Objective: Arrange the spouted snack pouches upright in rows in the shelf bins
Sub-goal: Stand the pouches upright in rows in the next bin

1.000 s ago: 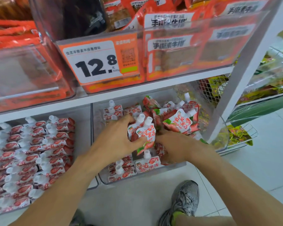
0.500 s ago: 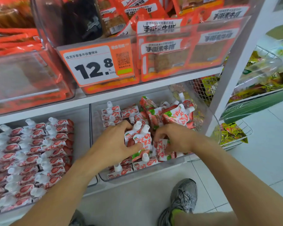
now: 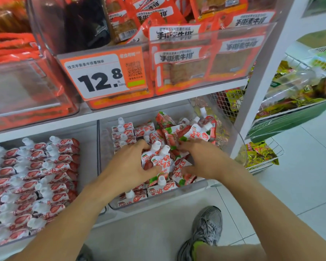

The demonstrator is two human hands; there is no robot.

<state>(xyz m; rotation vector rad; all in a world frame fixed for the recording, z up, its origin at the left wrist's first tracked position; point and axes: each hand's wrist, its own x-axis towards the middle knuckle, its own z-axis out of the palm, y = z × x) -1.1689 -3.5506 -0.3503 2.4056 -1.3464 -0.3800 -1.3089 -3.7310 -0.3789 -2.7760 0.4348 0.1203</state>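
Head view: loose pouches (image 3: 194, 132) behind hands.

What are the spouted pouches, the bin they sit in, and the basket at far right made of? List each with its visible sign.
Spouted pouches: flexible printed plastic film, glossy and creased; the white spouts look like rigid plastic.
Bin: clear hard plastic, probably acrylic; contents show through its wall and it glints.
Basket: thin wire coated white, seen as an open grid.
The left hand grips pouches; the right hand presses others.
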